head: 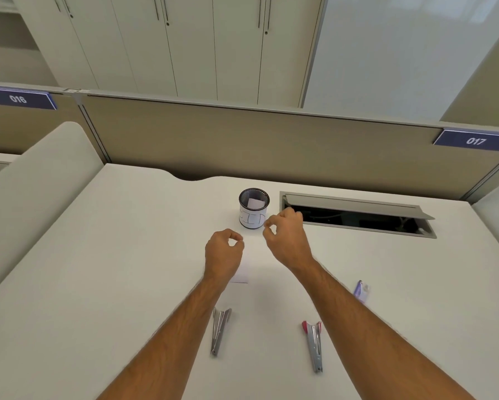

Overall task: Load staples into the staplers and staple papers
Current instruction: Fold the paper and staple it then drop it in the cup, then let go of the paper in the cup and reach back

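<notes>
White desk [98, 284], hands [223, 252] perhaps pinching paper [241, 277].

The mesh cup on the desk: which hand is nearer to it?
The right hand is nearer; it is just beside the cup, at its lower right. The left hand is below the cup, a little to the left, farther off.

Both hands hover over the white table [112, 255] with fingers curled and thumb meeting forefinger: the left hand [223, 254] above a small white paper [241, 275], the right hand [285, 236] just beside a mesh cup [253, 208]. Nearer lie a grey stapler [220, 330] and a red-tipped stapler [314, 345], both open; a staple box [362, 290] lies at right.
</notes>
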